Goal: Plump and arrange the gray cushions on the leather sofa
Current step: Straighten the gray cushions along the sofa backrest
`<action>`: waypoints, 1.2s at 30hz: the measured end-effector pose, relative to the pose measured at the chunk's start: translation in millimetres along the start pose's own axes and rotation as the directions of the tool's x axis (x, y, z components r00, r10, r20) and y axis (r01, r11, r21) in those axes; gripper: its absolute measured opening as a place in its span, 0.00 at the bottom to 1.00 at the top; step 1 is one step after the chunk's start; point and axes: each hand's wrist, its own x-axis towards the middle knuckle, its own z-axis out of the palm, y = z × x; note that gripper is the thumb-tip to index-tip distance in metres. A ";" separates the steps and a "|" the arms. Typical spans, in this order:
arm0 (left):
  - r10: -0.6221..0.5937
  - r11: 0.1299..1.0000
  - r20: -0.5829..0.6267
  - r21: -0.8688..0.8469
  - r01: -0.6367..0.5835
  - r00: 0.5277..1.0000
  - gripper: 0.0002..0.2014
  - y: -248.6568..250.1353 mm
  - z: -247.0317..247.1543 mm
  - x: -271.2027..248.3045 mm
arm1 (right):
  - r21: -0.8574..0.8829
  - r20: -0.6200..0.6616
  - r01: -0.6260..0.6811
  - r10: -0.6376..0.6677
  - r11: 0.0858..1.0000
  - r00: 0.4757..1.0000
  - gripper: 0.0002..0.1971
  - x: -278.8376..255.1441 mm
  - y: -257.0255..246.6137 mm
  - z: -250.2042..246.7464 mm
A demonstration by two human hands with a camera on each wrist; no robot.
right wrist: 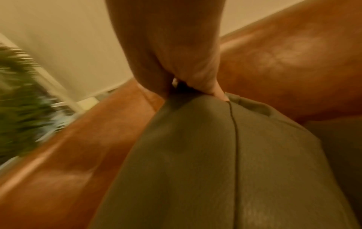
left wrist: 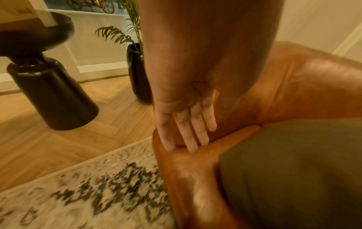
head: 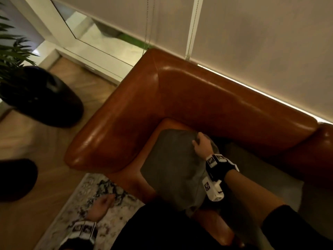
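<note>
A gray cushion point(head: 173, 165) lies on the seat in the corner of the brown leather sofa point(head: 207, 94). My right hand point(head: 200, 143) grips its far top edge; in the right wrist view the fingers point(right wrist: 213, 91) pinch the fabric of the cushion point(right wrist: 215, 162) at a seam. A second gray cushion point(head: 255, 174) lies to the right, partly behind my arm. My left hand point(head: 103, 202) hangs over the rug with fingers loose; in the left wrist view its straight fingers point(left wrist: 188, 133) hold nothing in front of the sofa arm point(left wrist: 293, 86).
A patterned rug point(head: 75, 213) lies on the wood floor before the sofa. A black plant pot point(head: 41, 96) stands left of the sofa arm, and a black round side table point(left wrist: 45, 80) stands nearby. Window blinds point(head: 252, 33) hang behind the sofa back.
</note>
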 end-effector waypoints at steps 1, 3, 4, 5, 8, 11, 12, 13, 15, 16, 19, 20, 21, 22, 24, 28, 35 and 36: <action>0.051 0.999 -0.008 -0.003 -0.051 0.999 0.17 25.5 -8.9 3.1 | -0.001 -0.008 0.080 -0.080 0.997 0.997 0.11 -9.7 -8.8 3.3; 0.095 0.995 -0.027 -0.004 -0.095 0.995 0.21 58.0 -23.3 22.4 | 0.001 0.017 0.229 -0.229 0.973 0.973 0.06 -35.0 -27.6 5.6; 0.117 0.993 -0.060 -0.013 -0.117 0.991 0.25 79.3 -27.1 31.4 | 0.009 0.050 0.294 -0.294 0.956 0.954 0.09 -48.1 -35.7 4.9; 0.132 0.991 -0.073 -0.019 -0.134 0.989 0.31 97.8 -30.5 41.0 | 0.042 0.094 0.354 -0.357 0.934 0.929 0.11 -61.2 -43.8 2.1; 0.124 0.985 -0.175 -0.099 -0.142 0.977 0.35 140.9 -26.0 61.7 | 0.155 0.271 0.482 -0.506 0.862 0.819 0.17 -88.8 -64.1 -18.0; 0.019 0.959 -0.182 -0.275 -0.069 0.983 0.55 161.7 -26.2 63.8 | 0.173 0.368 0.529 -0.553 0.831 0.748 0.09 -87.1 -73.7 -41.5; 0.008 0.935 -0.165 -0.349 -0.065 0.986 0.53 163.7 -30.1 58.6 | 0.149 0.366 0.533 -0.547 0.833 0.753 0.08 -80.1 -74.7 -47.2; 0.024 0.905 -0.152 -0.416 -0.086 0.988 0.44 163.1 -32.6 50.0 | 0.116 0.343 0.516 -0.522 0.848 0.781 0.09 -71.4 -75.0 -49.9; 0.099 0.865 -0.079 -0.486 -0.125 0.992 0.23 158.1 -33.8 36.2 | 0.062 0.217 0.411 -0.415 0.909 0.884 0.10 -49.2 -73.3 -52.1; 0.149 0.874 -0.046 -0.461 -0.153 0.988 0.16 156.0 -30.1 24.2 | 0.037 0.175 0.317 -0.319 0.948 0.931 0.10 -35.1 -70.6 -51.1; 0.244 0.955 0.094 -0.194 -0.223 0.965 0.16 134.2 -5.0 10.6 | -0.111 0.252 -0.023 0.051 0.994 0.966 0.15 17.1 -62.8 -35.9; 0.233 0.971 0.147 -0.097 -0.221 0.961 0.17 122.1 5.8 12.6 | -0.177 0.302 -0.076 0.128 0.981 0.945 0.20 32.0 -61.3 -24.5; 0.216 0.976 0.144 -0.004 -0.217 0.966 0.19 110.3 15.3 18.2 | -0.221 0.327 -0.089 0.160 0.971 0.931 0.23 42.7 -62.3 -11.3; 0.209 0.975 0.114 0.051 -0.215 0.971 0.22 96.8 21.3 27.3 | -0.240 0.315 -0.077 0.153 0.968 0.937 0.25 50.3 -63.5 3.4; 0.198 0.979 0.061 0.035 -0.200 0.978 0.24 81.5 20.6 37.3 | -0.176 0.184 -0.033 0.065 0.984 0.981 0.23 57.1 -70.9 26.8; 0.325 0.942 -0.036 -0.075 -0.326 0.945 0.21 83.2 -1.0 37.7 | -0.043 -0.031 0.084 -0.085 0.996 0.996 0.17 68.3 -101.3 38.7; 0.314 0.947 -0.030 0.084 -0.311 0.949 0.27 90.0 11.4 42.1 | -0.185 0.085 -0.061 0.078 0.981 0.993 0.20 98.0 -109.6 46.1; 0.314 0.946 -0.026 0.096 -0.310 0.949 0.28 90.4 14.8 41.6 | -0.192 0.083 -0.070 0.088 0.979 0.993 0.21 96.8 -104.3 47.6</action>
